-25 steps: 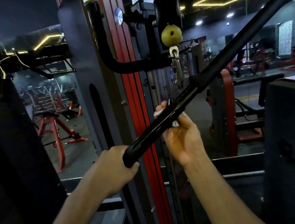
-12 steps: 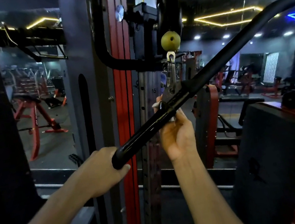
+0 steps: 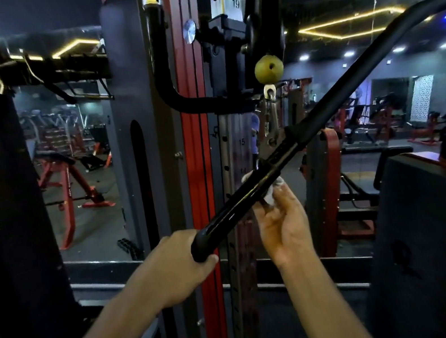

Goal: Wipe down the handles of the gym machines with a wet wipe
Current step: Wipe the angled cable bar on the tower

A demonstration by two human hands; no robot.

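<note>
Left hand (image 3: pixel 174 269) grips the low end of the black bar handle (image 3: pixel 249 191), which slants up to the right. Right hand (image 3: pixel 282 224) curls round the bar mid-grip, pressing a white wet wipe (image 3: pixel 272 191) against its underside. Wipe mostly hidden by bar and fingers. Since half a second ago, right hand sits slightly lower along the grip.

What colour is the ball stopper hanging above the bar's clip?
Yellow-green ball stopper, clearest in the head view.
</note>
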